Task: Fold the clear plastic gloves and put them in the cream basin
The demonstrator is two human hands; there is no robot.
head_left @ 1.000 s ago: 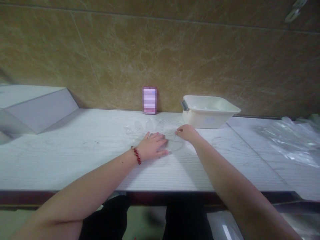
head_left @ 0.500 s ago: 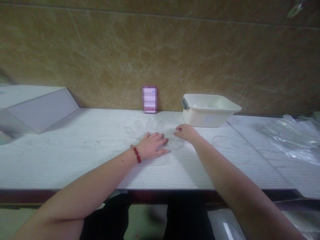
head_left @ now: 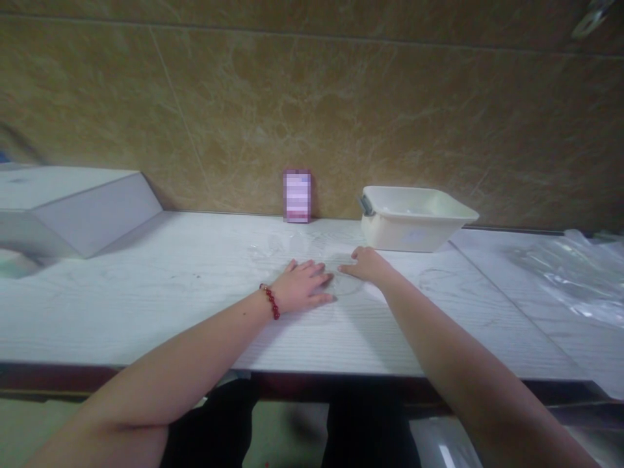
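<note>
My left hand (head_left: 303,286), with a red bead bracelet at the wrist, lies flat with fingers spread on a clear, thin plastic item (head_left: 348,283). The see-through piece is hard to make out against the white wood-grain table (head_left: 146,312). To its right, my right hand (head_left: 366,265) hovers over or touches the same spot, its thumb and fingers apart and nothing visible between them. More clear plastic pieces (head_left: 277,246) lie just beyond my left hand; their exact kind I cannot tell.
Behind my right hand stands a cream plastic bin (head_left: 404,231) with a grey clip. A phone (head_left: 297,196) with a blurred screen leans on the tiled wall (head_left: 244,97). Clear plastic bags (head_left: 580,273) lie at right, a white box (head_left: 97,221) at left.
The fingers of my right hand have parted from a near pinch. My left hand stays flat. The whole view has shifted slightly.
</note>
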